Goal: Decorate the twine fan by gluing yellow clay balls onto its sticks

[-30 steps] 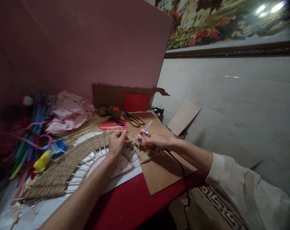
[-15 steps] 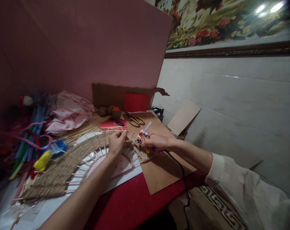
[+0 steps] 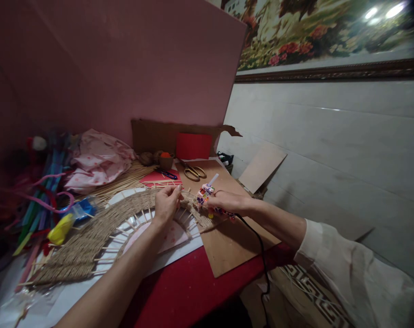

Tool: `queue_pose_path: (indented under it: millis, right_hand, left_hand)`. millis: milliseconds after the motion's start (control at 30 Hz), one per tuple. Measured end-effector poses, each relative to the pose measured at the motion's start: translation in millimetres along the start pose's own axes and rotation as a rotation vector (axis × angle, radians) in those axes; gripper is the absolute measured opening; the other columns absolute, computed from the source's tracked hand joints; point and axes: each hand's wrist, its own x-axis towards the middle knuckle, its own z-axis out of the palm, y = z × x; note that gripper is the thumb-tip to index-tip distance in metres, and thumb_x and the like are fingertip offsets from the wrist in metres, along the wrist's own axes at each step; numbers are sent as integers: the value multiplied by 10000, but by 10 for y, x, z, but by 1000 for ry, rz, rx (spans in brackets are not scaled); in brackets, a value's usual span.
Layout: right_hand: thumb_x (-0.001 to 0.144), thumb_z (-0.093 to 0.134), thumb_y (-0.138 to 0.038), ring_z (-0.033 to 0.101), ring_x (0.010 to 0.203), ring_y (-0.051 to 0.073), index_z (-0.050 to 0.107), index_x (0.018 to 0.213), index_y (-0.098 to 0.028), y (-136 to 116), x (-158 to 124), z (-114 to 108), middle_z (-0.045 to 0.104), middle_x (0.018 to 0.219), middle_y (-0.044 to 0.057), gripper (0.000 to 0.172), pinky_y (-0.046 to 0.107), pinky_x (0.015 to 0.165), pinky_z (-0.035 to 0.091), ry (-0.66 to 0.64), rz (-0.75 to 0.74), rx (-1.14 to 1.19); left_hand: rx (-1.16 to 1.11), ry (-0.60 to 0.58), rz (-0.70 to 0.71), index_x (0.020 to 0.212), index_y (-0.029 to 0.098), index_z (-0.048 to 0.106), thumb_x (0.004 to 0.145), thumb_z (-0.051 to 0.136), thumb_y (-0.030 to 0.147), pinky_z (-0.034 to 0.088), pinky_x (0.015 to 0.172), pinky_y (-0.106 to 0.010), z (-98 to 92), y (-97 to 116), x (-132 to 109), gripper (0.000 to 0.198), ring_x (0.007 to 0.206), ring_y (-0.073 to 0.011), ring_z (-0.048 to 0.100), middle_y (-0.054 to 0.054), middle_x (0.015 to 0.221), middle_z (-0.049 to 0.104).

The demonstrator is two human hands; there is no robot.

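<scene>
My right hand (image 3: 223, 202) grips a glue gun (image 3: 204, 196) with a flowery pattern; a pale glue stick juts from its back and a black cord trails down. The gun's front lies over the right part of a woven twine arch (image 3: 131, 207), where its tip is hidden. Over the top of the arch, my left hand (image 3: 168, 200) has its fingers pinched together; what they hold, if anything, is too small to make out. Thin wooden sticks poke out along the arch's inner edge, around a pink dotted half-round piece (image 3: 172, 236).
Scissors (image 3: 193, 173) lie on a brown board (image 3: 234, 246) behind the gun. A blue-handled cutter (image 3: 167, 174) rests on red paper. To the left are pipe cleaners (image 3: 49, 191), dotted pink cloth (image 3: 97, 159) and a yellow lump (image 3: 61, 228). A red cloth (image 3: 172, 291) covers the table.
My right hand and the glue gun have shifted very slightly to the right. My left hand stays in the same place, still pinched.
</scene>
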Motion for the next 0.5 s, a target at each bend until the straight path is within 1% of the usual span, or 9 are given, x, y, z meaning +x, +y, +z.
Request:
queue_pose_path:
  millis: [200,500]
  right_hand:
    - [753,485,-260,410,378,75,513,594,-153,-4,6,15,457,490,-36,194,157,296,300,-6,-22,32]
    - [749,491,-243,417,377,72,526,591,-148,13,12,6,466,474,-39,187,148,302,308,-29,-50,45]
  left_hand:
    - [2,1,-1,542,156,567,656,662,440,262,364,-205,-3,-4,1,321,330,-63,376,24,433,525]
    - [10,-2,-2,546,149,565,650,659,438,269,367,-199,-4,-11,7,321,333,-58,380,24,438,529]
